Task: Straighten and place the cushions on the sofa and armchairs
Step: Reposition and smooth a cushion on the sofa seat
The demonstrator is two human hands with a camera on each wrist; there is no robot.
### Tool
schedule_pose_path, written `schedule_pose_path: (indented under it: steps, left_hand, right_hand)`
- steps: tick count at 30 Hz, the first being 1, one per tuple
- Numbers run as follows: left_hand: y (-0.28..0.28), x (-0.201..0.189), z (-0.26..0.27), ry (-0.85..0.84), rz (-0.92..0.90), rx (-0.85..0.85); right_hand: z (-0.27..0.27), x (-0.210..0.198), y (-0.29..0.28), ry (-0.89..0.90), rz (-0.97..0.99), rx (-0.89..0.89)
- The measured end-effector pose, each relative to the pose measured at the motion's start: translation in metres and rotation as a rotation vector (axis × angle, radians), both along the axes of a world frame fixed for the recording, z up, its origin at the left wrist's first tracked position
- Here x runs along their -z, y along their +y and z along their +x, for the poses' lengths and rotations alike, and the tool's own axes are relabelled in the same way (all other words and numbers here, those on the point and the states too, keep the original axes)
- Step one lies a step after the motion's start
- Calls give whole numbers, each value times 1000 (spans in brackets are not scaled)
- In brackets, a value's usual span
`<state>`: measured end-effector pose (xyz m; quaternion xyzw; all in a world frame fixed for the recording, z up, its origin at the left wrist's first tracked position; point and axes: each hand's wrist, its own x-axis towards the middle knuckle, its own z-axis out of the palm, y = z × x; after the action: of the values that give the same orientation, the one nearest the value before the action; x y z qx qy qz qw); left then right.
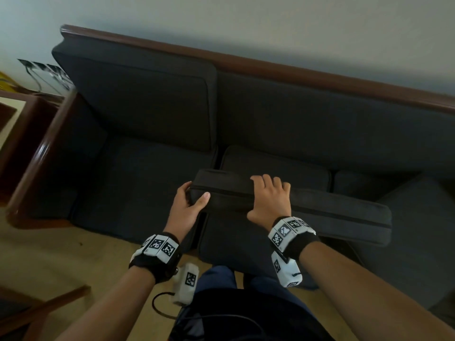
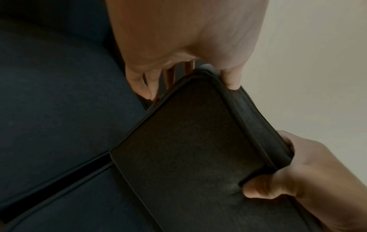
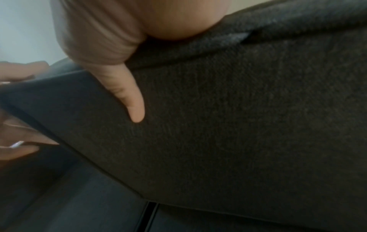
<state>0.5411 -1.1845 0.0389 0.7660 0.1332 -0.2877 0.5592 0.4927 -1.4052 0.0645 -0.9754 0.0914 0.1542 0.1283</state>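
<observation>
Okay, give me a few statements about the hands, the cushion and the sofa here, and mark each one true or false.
1. Both hands hold the same dark cushion. True.
2. The left hand grips the cushion at its middle. False: it grips the cushion's left end, thumb on the near face.
3. The right hand lies flat on the seat. False: its fingers curl over the cushion's upper edge.
4. A back cushion already stands against the sofa's backrest on the left. True.
5. The held cushion lies flat on the floor. False: it is held on edge above the seat cushions.
</observation>
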Motion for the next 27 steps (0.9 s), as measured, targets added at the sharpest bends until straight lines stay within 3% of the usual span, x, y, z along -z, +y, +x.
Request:
schedule_pose_path:
  steps: [4,7,9,12,14,21,24,27]
  left_hand:
    - [8,-10,4,9,-80,276]
    - [4,-17,12,47,-185,596]
    - [-4,-15,19,-35,-54,841]
    - [-25,-5,23,-328,306,1112]
    - [-43,1,23,-470,374,1124]
    - [-70,-9,32,-642,391,1034]
    - [-78,-48,58,-803,410,1087]
    - [-94,-113,83,-996,372,1076]
  right_hand:
    - [-27,-3,-20,-171,47,60]
    - [-57,-13,-53,-284,81,102]
    - [-76,-23,-75,-332,104,129]
    - [-99,-34,-100,-361,139,177]
    - [-109,-36,-110,-375,147,207]
    - [-108,-40,-122,-471,245,262]
    - [-107,-56,-137,-602,412,360]
    - [-108,-71,-152,-720,656,448]
